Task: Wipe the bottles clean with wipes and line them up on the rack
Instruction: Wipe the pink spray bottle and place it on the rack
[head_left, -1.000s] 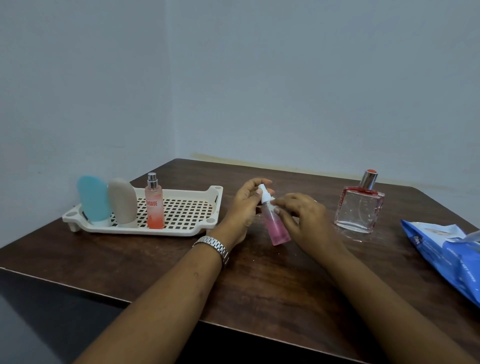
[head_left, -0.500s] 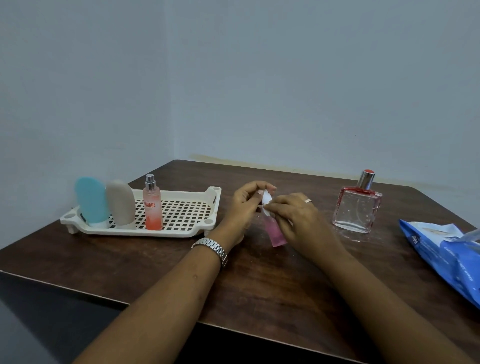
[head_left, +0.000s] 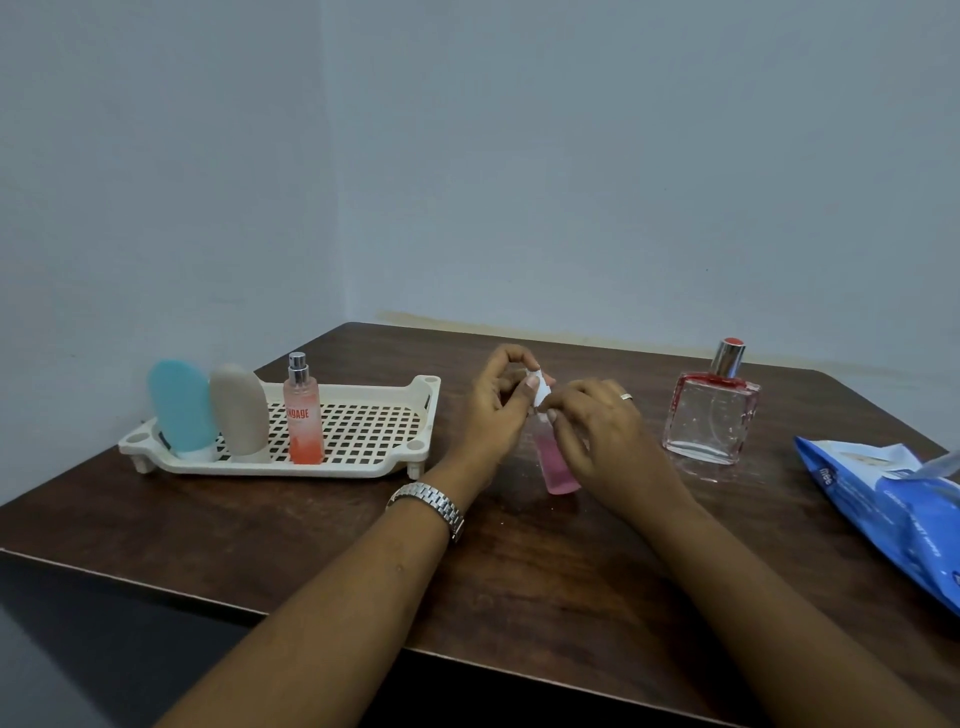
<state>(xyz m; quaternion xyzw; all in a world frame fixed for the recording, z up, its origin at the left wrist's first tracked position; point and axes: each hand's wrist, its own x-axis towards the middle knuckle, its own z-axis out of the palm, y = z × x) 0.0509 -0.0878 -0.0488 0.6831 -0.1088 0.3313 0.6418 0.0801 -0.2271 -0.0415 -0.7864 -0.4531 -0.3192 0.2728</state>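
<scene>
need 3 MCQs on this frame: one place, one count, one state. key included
1. Bottles standing in the rack? A two B three C four
2. The square bottle stands: A in the rack B on the floor C on the table, right of the pink bottle
3. The pink bottle is: A held by the left hand and right hand B lying in the rack C standing untouched

Key:
1 B, three stand side by side at its left end.
2 C, it stands on bare wood, apart from both hands.
3 A, both hands grip its upper part and it is tilted.
</scene>
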